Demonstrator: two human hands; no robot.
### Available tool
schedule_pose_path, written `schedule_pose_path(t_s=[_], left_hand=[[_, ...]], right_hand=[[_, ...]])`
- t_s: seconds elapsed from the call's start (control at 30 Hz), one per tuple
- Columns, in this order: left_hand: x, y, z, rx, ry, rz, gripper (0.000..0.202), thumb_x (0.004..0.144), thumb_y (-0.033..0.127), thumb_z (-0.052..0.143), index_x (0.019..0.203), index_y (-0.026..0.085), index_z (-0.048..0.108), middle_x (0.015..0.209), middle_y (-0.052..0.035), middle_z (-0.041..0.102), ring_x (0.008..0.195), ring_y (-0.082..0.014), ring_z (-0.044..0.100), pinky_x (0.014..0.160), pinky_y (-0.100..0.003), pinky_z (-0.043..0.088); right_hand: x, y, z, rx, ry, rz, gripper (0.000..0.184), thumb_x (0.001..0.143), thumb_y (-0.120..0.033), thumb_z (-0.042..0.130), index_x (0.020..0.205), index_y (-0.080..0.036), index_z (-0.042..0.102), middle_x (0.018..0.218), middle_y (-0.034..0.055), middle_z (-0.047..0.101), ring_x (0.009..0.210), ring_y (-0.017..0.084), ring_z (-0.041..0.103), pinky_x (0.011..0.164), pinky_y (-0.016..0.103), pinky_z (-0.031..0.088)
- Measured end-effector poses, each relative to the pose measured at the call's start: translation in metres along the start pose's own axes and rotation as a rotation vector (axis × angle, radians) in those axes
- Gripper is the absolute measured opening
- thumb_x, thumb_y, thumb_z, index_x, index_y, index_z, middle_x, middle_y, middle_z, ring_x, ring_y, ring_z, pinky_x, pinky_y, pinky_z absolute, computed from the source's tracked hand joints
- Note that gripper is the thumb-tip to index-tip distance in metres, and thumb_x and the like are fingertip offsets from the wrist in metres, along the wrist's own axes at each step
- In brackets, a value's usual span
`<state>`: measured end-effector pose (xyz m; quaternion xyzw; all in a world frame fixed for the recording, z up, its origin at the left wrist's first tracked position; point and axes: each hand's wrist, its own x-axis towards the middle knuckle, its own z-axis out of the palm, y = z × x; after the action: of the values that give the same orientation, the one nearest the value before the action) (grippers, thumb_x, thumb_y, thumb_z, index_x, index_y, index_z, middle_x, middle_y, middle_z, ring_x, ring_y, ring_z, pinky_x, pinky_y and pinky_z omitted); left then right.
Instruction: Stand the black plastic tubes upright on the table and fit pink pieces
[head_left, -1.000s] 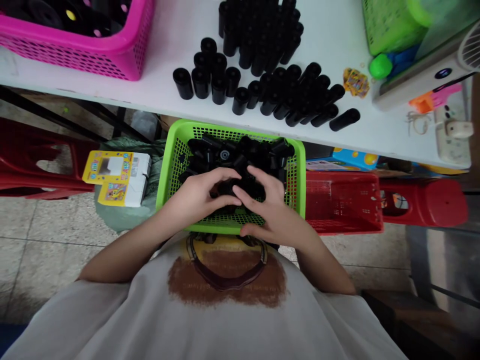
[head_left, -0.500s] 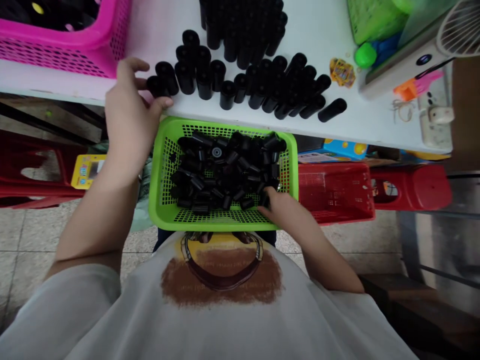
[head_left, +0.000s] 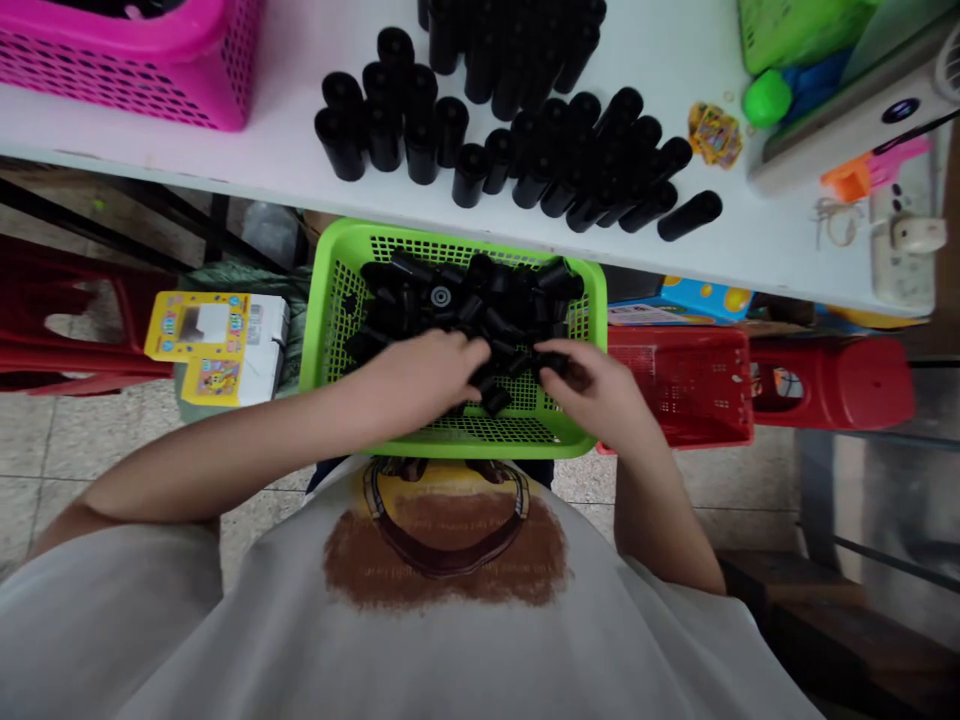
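Observation:
A green basket (head_left: 319, 340) full of loose black plastic tubes (head_left: 502, 325) rests against my front, just below the table edge. My left hand (head_left: 431, 375) reaches over its near rim into the pile. The fingers curl downward among the tubes, and what they grip is hidden. On the basket's right side, my right hand (head_left: 600, 390) pinches a short black tube (head_left: 555, 362) between thumb and fingers. More black tubes (head_left: 341, 150) stand upright in close groups on the white table (head_left: 285, 110) beyond the basket.
A pink basket (head_left: 172, 80) sits at the table's left. To the right are a fan (head_left: 847, 130), a green ball (head_left: 767, 98) and a power strip (head_left: 904, 260). Below the table edge are a red basket (head_left: 682, 385), a red stool (head_left: 840, 380) and a yellow-white box (head_left: 217, 345).
My left hand has left the standing tubes at the table edge and come down into the green basket. My right hand has risen slightly, with a tube between its fingers.

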<state>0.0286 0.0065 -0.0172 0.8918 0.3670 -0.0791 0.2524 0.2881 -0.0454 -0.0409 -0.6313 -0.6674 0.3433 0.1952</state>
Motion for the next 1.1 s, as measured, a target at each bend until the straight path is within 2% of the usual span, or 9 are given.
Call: schedule_pose_path(t_s=[0.1,0.23,0.37,0.47,0.63,0.73,0.87,1.0,1.1], left_hand=[[0.015,0.013,0.029,0.157,-0.079,0.217,0.048,0.097,0.027,0.073,0.143,0.019,0.063,0.147,-0.0193,0.062,0.137,-0.0395,0.059,0.106,-0.05,0.054],[0.023,0.012,0.041,0.248,-0.097,0.133,0.053,0.096,0.031,0.075,0.147,0.024,0.063,0.17,-0.0224,0.039,0.155,-0.0512,0.037,0.112,-0.065,0.046],[0.025,0.007,0.025,0.239,-0.116,0.134,0.051,0.09,0.022,0.078,0.14,0.021,0.065,0.158,-0.0225,0.051,0.138,-0.0492,0.055,0.09,-0.049,0.058],[0.024,-0.001,0.009,0.108,-0.136,0.116,0.043,0.088,0.013,0.073,0.129,0.02,0.065,0.136,-0.0164,0.065,0.108,-0.0335,0.072,0.075,-0.035,0.055],[0.01,-0.025,-0.008,-0.147,-0.033,-0.091,0.019,0.093,0.033,0.068,0.108,0.022,0.062,0.089,-0.0033,0.072,0.075,-0.0238,0.071,0.067,-0.032,0.048],[0.0,-0.037,-0.01,-0.194,0.057,-0.205,0.036,0.091,0.04,0.07,0.122,0.025,0.057,0.099,-0.0038,0.078,0.084,-0.0269,0.075,0.074,-0.033,0.052],[-0.007,-0.047,-0.009,-0.268,0.113,-0.2,0.052,0.09,0.037,0.072,0.138,0.027,0.053,0.121,-0.0056,0.08,0.112,-0.0299,0.076,0.093,-0.038,0.056],[-0.01,-0.049,-0.01,-0.339,0.122,-0.192,0.055,0.09,0.041,0.075,0.14,0.028,0.055,0.124,-0.0058,0.08,0.119,-0.0311,0.075,0.101,-0.042,0.057],[-0.014,-0.049,-0.014,-0.41,0.149,-0.2,0.062,0.091,0.047,0.076,0.146,0.029,0.052,0.123,-0.0059,0.08,0.121,-0.0309,0.076,0.105,-0.042,0.057]], right_hand=[[0.001,0.001,-0.007,0.062,0.262,-0.048,0.029,0.093,-0.032,0.066,0.12,-0.027,0.076,0.118,0.0081,0.075,0.108,0.024,0.073,0.084,0.037,0.062],[-0.001,0.0,-0.012,0.076,0.333,-0.067,0.027,0.094,-0.036,0.068,0.118,-0.029,0.076,0.12,0.0076,0.073,0.115,0.025,0.071,0.087,0.04,0.063],[-0.01,0.005,-0.014,0.05,0.316,-0.033,0.026,0.093,-0.04,0.07,0.116,-0.029,0.076,0.117,0.0071,0.074,0.109,0.024,0.071,0.083,0.039,0.063],[-0.016,0.012,-0.017,0.053,0.34,-0.036,0.022,0.093,-0.037,0.069,0.113,-0.029,0.074,0.112,0.0061,0.074,0.106,0.024,0.071,0.09,0.042,0.061],[-0.02,0.019,-0.023,0.14,0.379,-0.076,0.019,0.087,-0.02,0.063,0.103,-0.028,0.068,0.108,0.0048,0.071,0.108,0.025,0.071,0.101,0.049,0.056],[-0.016,0.014,-0.022,0.139,0.34,-0.123,0.019,0.082,-0.016,0.06,0.095,-0.028,0.065,0.107,0.005,0.071,0.108,0.025,0.071,0.102,0.049,0.055],[-0.009,0.001,-0.016,0.085,0.253,-0.142,0.015,0.081,-0.017,0.059,0.09,-0.027,0.065,0.098,0.0034,0.072,0.1,0.024,0.071,0.094,0.044,0.057],[-0.006,-0.008,-0.011,0.054,0.176,-0.109,0.011,0.089,-0.023,0.062,0.097,-0.027,0.068,0.086,0.0006,0.071,0.083,0.02,0.071,0.083,0.038,0.058],[-0.006,-0.008,-0.011,0.026,0.194,-0.167,0.014,0.091,-0.024,0.065,0.103,-0.026,0.071,0.091,0.0022,0.072,0.089,0.022,0.072,0.088,0.04,0.059]])
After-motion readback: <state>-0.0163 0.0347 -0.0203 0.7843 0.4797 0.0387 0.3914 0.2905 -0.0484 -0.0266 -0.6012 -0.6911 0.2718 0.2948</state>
